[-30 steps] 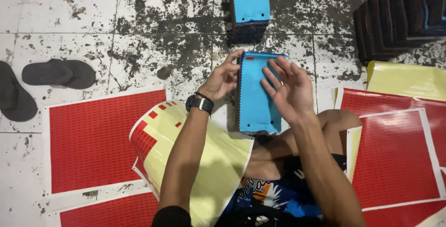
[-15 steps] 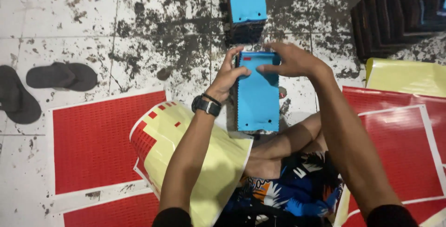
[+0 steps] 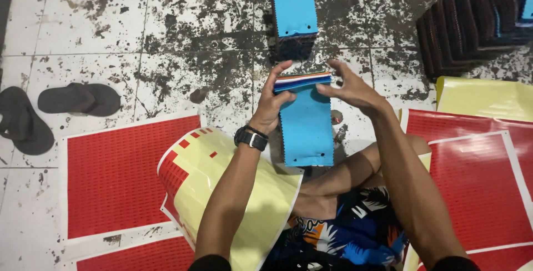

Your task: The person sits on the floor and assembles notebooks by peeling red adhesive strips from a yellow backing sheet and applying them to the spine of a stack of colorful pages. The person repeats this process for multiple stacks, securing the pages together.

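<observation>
Centre frame: left hand (image 3: 273, 104) pinches the left top edge of the blue swatch stack (image 3: 306, 124); right hand (image 3: 348, 88) grips the right edge, fingers curled over. Judgement: keep the 2 grips level, squaring the coloured layers before releasing.

Colour and pattern record: swatch stack, sheets, floor.

Swatch stack (image 3: 306, 127): bright blue face, multicoloured striped top edge. Second stack (image 3: 293, 4): same blue. Sticker sheets (image 3: 116, 176): red grid, white borders; curled sheet (image 3: 261, 204) pale yellow backing. Floor (image 3: 166, 38): white tiles, black speckled stains. Sandals (image 3: 78, 98): dark grey. Shorts (image 3: 355, 232): black, blue-orange leaf print. Wristwatch (image 3: 251, 138): black.
</observation>
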